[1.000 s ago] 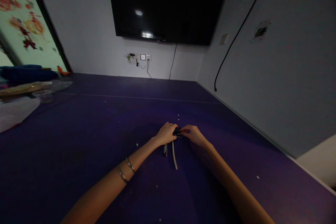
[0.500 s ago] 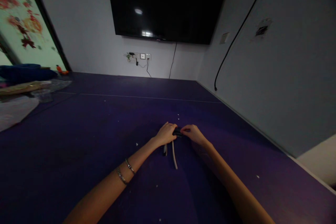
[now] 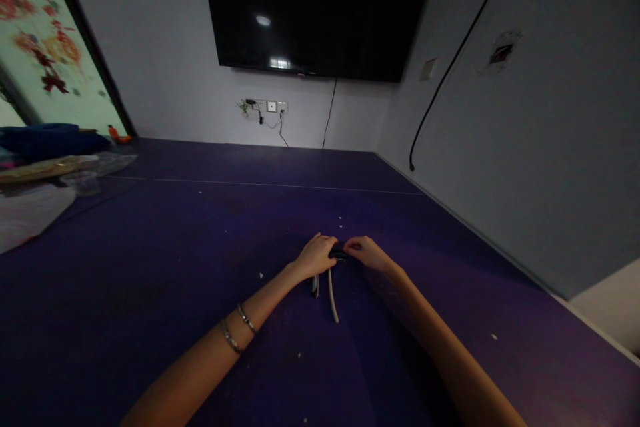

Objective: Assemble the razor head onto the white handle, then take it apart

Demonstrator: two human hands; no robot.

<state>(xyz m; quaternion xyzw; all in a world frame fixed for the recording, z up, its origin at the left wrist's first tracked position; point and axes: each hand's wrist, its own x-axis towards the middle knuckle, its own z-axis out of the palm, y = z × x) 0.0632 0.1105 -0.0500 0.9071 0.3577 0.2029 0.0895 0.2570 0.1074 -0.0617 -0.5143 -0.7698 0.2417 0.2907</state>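
A small dark object (image 3: pixel 339 252) lies low over the purple surface between my hands; its kind is hard to make out. My left hand (image 3: pixel 316 255) covers its left part, with the fingers curled round it. At its right end, the fingertips of my right hand (image 3: pixel 367 253) are pinched together. A pale, slightly curved strip (image 3: pixel 333 297) runs from beneath my left hand towards me. Beside it, a shorter pale-and-black strip (image 3: pixel 315 285) sticks out from under the same hand. The palm and fingers hide where the strips begin.
The purple surface (image 3: pixel 225 227) carries small white flecks. At the left lie a dark blue cloth (image 3: pixel 53 141) and clear plastic wrapping (image 3: pixel 107 163). A television (image 3: pixel 320 13) hangs on the back wall above sockets (image 3: pixel 271 107). A black cable (image 3: pixel 453 70) dangles along the right wall.
My hands and the dark object stay almost in place. My right hand's fingertips have shifted very slightly, and the view has moved a little.
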